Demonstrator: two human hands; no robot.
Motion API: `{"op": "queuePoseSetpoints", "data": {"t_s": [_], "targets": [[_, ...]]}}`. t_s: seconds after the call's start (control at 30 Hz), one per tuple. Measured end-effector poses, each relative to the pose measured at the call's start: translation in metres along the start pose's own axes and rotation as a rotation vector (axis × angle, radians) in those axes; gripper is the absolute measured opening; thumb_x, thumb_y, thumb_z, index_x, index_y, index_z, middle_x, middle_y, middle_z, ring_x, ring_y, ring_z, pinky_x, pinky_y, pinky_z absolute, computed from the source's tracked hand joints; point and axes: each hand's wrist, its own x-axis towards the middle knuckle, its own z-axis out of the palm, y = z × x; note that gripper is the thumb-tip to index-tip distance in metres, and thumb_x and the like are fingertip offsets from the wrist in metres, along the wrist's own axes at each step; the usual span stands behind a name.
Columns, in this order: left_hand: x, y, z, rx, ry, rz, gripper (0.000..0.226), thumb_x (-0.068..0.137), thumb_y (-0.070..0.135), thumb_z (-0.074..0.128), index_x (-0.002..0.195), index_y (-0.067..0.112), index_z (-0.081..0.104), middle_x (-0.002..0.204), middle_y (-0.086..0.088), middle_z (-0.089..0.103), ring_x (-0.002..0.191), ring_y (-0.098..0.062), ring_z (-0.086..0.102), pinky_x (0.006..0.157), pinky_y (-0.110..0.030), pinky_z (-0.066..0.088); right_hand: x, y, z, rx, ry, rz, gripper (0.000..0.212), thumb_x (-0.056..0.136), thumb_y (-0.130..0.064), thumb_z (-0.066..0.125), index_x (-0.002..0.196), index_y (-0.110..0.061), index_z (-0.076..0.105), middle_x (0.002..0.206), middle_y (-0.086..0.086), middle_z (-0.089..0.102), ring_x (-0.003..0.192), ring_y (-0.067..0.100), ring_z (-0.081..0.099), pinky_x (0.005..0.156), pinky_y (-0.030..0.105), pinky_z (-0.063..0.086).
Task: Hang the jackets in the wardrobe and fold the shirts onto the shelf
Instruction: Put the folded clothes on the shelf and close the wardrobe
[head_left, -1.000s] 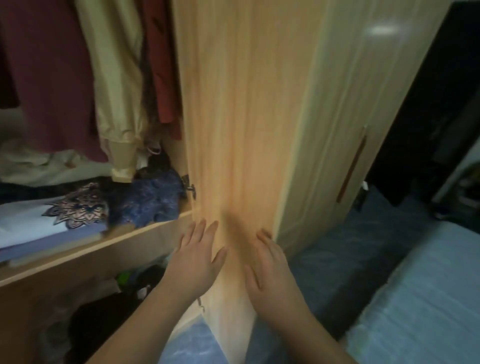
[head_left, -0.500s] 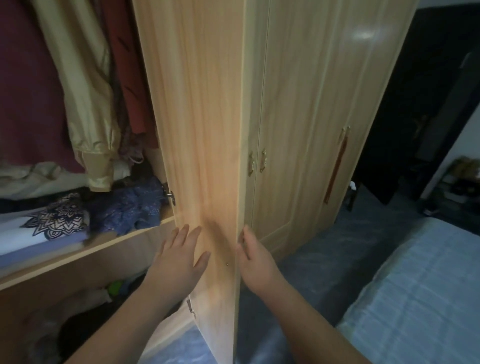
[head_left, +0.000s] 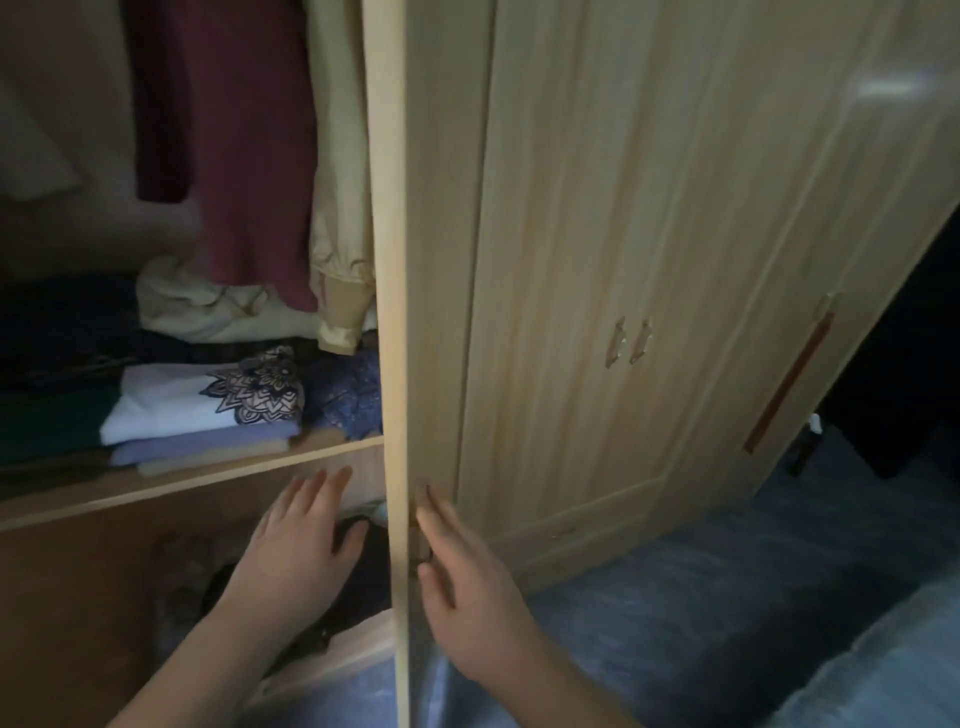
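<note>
Judging by how our hands bracket the wardrobe door, which we see nearly edge-on, we take the step in hand to be swinging it.

The worry is what sits just left of that door. The cream jacket hangs right against its inner side, its cuff dangling low, and a blue patterned cloth bulges at the front of the shelf beside it. If the door swings shut, either could be caught between the door and the frame. Our left hand is on that same inner side, below the shelf, so a quick push from the right could pinch it.

The left fingers are straight and slightly spread, holding nothing. We cannot tell whether they touch the door. Our right hand is on the door's outer side, its fingers straight and together, lying flat against the panel near the edge. It grips nothing.

The maroon garment hangs further left of the door. The folded shirts, a white one with a dark print on top, lie stacked on the shelf left of it.
</note>
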Motion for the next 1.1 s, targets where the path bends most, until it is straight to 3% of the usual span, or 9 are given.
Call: {"op": "queuePoseSetpoints", "data": {"t_s": [0.27,0.33,0.47,0.57,0.7,0.9,1.03,1.1], "targets": [[0.030,-0.137,-0.039,-0.015,0.081,-0.196,0.069,0.096,0.054,0.046,0.156,0.031,0.020,0.164,-0.001,0.023,0.152,-0.022,0.016,0.121,-0.041,0.016,0.116,-0.050,0.106,-0.016,-0.095,-0.177,0.072,0.094,-0.039,0.037,0.154,-0.049,-0.001,0.161,-0.029,-0.011,0.150,0.005,0.018,0.116,0.038,0.033],[0.043,-0.169,-0.042,-0.003,0.079,-0.198,0.068,0.097,0.055,0.043,0.156,0.033,0.018,0.164,-0.001,0.021,0.152,-0.022,0.014,0.120,-0.042,0.014,0.151,-0.058,0.131,-0.060,-0.084,-0.195,0.077,0.095,-0.031,0.044,0.156,-0.044,-0.002,0.162,-0.025,-0.015,0.151,0.007,0.012,0.118,0.040,0.031],[0.075,-0.223,-0.041,0.049,0.055,-0.186,0.067,0.098,0.054,0.036,0.157,0.032,0.015,0.166,-0.004,0.016,0.153,-0.025,0.007,0.122,-0.047,0.012,0.204,-0.069,0.174,-0.275,-0.016,-0.157,0.091,0.091,-0.027,0.055,0.157,-0.033,-0.008,0.164,-0.012,-0.021,0.151,0.023,0.017,0.118,0.039,0.030],[0.100,-0.252,-0.039,0.076,0.025,-0.153,0.065,0.099,0.053,0.033,0.157,0.031,0.013,0.166,-0.006,0.013,0.154,-0.026,0.003,0.123,-0.047,0.008,0.229,-0.074,0.195,-0.372,0.026,-0.111,0.094,0.090,-0.030,0.057,0.158,-0.022,-0.007,0.165,-0.002,-0.020,0.154,0.023,0.002,0.120,0.038,0.024],[0.126,-0.270,-0.035,0.058,-0.013,-0.109,0.064,0.100,0.051,0.032,0.157,0.032,0.013,0.167,-0.005,0.011,0.153,-0.025,0.000,0.122,-0.043,0.003,0.259,-0.076,0.209,-0.385,0.027,-0.067,0.092,0.092,-0.027,0.056,0.158,-0.023,-0.008,0.164,-0.002,-0.022,0.152,0.017,-0.014,0.121,0.035,0.014],[0.132,-0.275,-0.039,0.038,-0.036,-0.143,0.064,0.100,0.049,0.033,0.158,0.032,0.011,0.167,-0.002,0.007,0.153,-0.022,-0.002,0.124,-0.043,0.006,0.280,-0.075,0.214,-0.365,0.019,-0.041,0.094,0.088,-0.020,0.059,0.159,-0.021,-0.001,0.164,-0.002,-0.021,0.151,0.015,-0.016,0.121,0.034,0.009],[0.104,-0.270,-0.048,0.001,-0.022,-0.203,0.063,0.100,0.047,0.035,0.157,0.031,0.014,0.167,-0.004,0.011,0.153,-0.023,0.001,0.124,-0.044,0.010,0.277,-0.078,0.209,-0.351,-0.024,-0.031,0.094,0.086,-0.016,0.060,0.159,-0.020,0.002,0.164,0.000,-0.021,0.150,0.013,-0.014,0.122,0.035,0.016],[0.076,-0.264,-0.052,0.035,0.002,-0.231,0.064,0.099,0.047,0.038,0.157,0.030,0.016,0.166,-0.005,0.016,0.153,-0.024,0.008,0.124,-0.044,0.013,0.267,-0.084,0.205,-0.337,-0.071,-0.051,0.087,0.088,-0.017,0.059,0.159,-0.017,0.008,0.166,0.004,-0.010,0.152,0.016,-0.005,0.122,0.037,0.021]]}}
